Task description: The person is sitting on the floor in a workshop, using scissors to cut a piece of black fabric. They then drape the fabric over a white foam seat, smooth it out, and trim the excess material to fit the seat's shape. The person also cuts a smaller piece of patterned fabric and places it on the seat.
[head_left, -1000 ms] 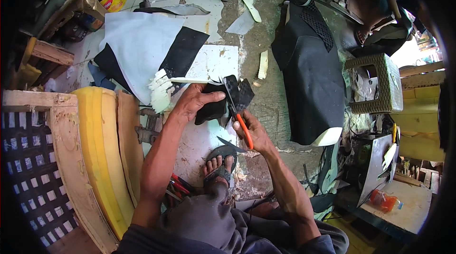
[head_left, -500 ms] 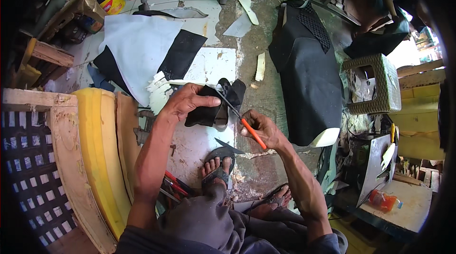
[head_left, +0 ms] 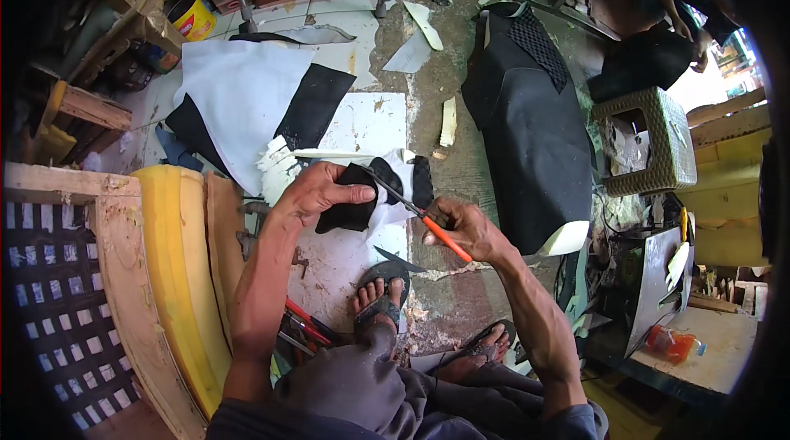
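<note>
My left hand (head_left: 321, 193) grips a black fabric piece (head_left: 350, 209), thumb on top. Part of it is checkered and white material (head_left: 391, 214) shows folded beneath it. My right hand (head_left: 461, 228) holds orange-handled scissors (head_left: 444, 238), whose blades point up-left into the fabric beside my left thumb. Whether the blades are apart is hard to tell. Below my hands a narrow dark pointed strip (head_left: 399, 257) lies by my sandalled left foot (head_left: 375, 296).
Pale sheet (head_left: 234, 94) and black cloth lie upper left. A large black padded piece (head_left: 531, 152) lies right, near a woven stool (head_left: 675, 144). Yellow foam (head_left: 173, 275) is at left, red-handled tools (head_left: 309, 325) by my knee. A co-worker's hand (head_left: 701, 51) shows upper right.
The scissors and my right hand have shifted rightward, the blades angling more diagonally. My left hand has moved slightly left and down, and more white material shows. The co-worker has moved.
</note>
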A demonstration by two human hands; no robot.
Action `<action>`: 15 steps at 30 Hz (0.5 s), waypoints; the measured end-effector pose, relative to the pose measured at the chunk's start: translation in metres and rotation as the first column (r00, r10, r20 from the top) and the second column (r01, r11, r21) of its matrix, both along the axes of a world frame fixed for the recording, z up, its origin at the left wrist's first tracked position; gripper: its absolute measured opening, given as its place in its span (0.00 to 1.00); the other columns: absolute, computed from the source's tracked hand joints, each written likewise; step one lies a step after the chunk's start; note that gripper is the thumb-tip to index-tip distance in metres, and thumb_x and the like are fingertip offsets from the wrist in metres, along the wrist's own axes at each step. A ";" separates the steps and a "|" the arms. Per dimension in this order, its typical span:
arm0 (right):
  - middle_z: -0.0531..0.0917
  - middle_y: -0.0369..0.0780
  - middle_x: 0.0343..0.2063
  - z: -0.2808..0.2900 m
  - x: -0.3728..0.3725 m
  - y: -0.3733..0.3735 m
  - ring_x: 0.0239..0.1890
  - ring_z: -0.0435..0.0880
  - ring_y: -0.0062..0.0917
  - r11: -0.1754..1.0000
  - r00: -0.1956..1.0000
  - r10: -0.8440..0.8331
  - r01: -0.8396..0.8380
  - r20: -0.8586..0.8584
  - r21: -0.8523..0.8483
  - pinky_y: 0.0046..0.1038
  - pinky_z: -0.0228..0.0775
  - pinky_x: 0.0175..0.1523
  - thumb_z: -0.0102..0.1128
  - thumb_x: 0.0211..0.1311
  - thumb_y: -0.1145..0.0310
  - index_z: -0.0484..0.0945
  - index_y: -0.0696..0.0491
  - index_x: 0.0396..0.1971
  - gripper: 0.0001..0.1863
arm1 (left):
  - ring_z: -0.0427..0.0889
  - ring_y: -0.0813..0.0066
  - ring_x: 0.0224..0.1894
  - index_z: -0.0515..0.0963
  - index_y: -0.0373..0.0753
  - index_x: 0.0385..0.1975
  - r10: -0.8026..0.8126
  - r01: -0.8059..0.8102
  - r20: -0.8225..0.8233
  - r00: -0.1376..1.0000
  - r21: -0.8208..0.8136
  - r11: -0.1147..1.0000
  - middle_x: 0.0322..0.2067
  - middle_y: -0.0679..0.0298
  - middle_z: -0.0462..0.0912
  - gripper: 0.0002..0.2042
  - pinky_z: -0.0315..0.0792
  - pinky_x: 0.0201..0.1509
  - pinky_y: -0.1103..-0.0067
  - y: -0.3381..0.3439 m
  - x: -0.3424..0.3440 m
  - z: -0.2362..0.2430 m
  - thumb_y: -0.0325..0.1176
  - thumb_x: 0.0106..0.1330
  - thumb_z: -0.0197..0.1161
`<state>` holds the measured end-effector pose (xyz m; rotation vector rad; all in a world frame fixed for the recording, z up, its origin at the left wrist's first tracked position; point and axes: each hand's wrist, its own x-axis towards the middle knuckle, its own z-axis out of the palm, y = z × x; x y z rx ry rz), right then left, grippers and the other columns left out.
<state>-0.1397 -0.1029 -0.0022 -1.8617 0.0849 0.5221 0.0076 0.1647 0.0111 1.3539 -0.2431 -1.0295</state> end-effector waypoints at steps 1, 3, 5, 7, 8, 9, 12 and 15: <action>0.70 0.29 0.20 0.004 0.000 0.000 0.24 0.66 0.16 1.000 1.000 -0.011 0.011 0.009 -0.010 0.27 0.58 0.29 0.77 0.57 0.53 0.79 0.56 0.34 0.21 | 0.82 0.80 0.45 0.81 0.34 0.55 0.036 -0.036 -0.013 0.999 -0.022 0.999 0.45 0.65 0.87 0.24 0.73 0.55 0.80 0.000 -0.002 0.001 0.32 0.58 0.77; 0.70 0.30 0.19 0.007 -0.001 0.000 0.24 0.66 0.16 0.999 0.999 -0.020 0.021 0.025 -0.034 0.27 0.58 0.28 0.77 0.57 0.53 0.79 0.56 0.34 0.22 | 0.83 0.80 0.43 0.81 0.34 0.54 0.107 -0.110 -0.045 0.993 -0.068 0.992 0.44 0.65 0.87 0.22 0.74 0.52 0.81 -0.002 -0.007 0.000 0.33 0.62 0.75; 0.67 0.28 0.19 0.009 -0.001 -0.001 0.24 0.64 0.13 0.998 0.999 -0.015 0.017 0.038 -0.063 0.25 0.56 0.28 0.78 0.58 0.58 0.77 0.55 0.37 0.20 | 0.84 0.80 0.41 0.82 0.33 0.53 0.129 -0.131 -0.029 0.991 -0.083 0.988 0.44 0.65 0.88 0.18 0.75 0.52 0.80 -0.003 -0.008 -0.003 0.31 0.65 0.71; 0.69 0.29 0.20 0.010 -0.002 0.001 0.24 0.65 0.14 0.995 0.999 -0.012 0.016 0.045 -0.101 0.26 0.57 0.28 0.78 0.57 0.58 0.78 0.56 0.37 0.21 | 0.84 0.80 0.43 0.82 0.33 0.52 0.111 -0.110 0.011 0.994 -0.064 0.992 0.45 0.64 0.88 0.17 0.75 0.54 0.80 -0.002 -0.007 -0.007 0.29 0.64 0.71; 0.71 0.30 0.20 0.011 -0.002 0.002 0.24 0.66 0.14 0.993 0.999 -0.010 0.015 0.049 -0.119 0.26 0.57 0.28 0.78 0.57 0.58 0.78 0.56 0.38 0.21 | 0.84 0.80 0.43 0.82 0.33 0.52 0.103 -0.101 0.031 0.994 -0.054 0.993 0.45 0.64 0.87 0.17 0.75 0.55 0.79 -0.002 -0.007 -0.008 0.28 0.64 0.70; 0.71 0.30 0.20 0.011 -0.002 0.003 0.24 0.66 0.15 0.993 0.998 -0.006 0.014 0.068 -0.118 0.26 0.57 0.28 0.78 0.57 0.58 0.78 0.56 0.38 0.21 | 0.83 0.80 0.45 0.82 0.33 0.53 0.087 -0.085 0.033 0.996 -0.061 0.995 0.46 0.64 0.87 0.17 0.73 0.57 0.79 -0.003 -0.009 -0.008 0.28 0.64 0.70; 0.73 0.34 0.19 0.008 -0.002 0.004 0.24 0.69 0.18 0.994 0.995 -0.001 0.011 0.100 -0.107 0.29 0.60 0.28 0.78 0.55 0.54 0.78 0.58 0.38 0.24 | 0.81 0.79 0.50 0.82 0.32 0.54 0.044 -0.042 0.014 0.999 -0.069 0.997 0.48 0.63 0.87 0.19 0.69 0.62 0.78 -0.008 -0.013 -0.006 0.27 0.63 0.70; 0.74 0.38 0.16 -0.003 -0.006 0.001 0.22 0.71 0.21 0.996 0.995 -0.007 0.015 0.097 -0.083 0.32 0.63 0.27 0.77 0.54 0.47 0.77 0.59 0.37 0.29 | 0.79 0.78 0.54 0.80 0.32 0.56 0.027 -0.028 -0.012 1.000 -0.068 0.997 0.49 0.63 0.87 0.21 0.66 0.66 0.78 -0.008 -0.014 -0.003 0.27 0.62 0.71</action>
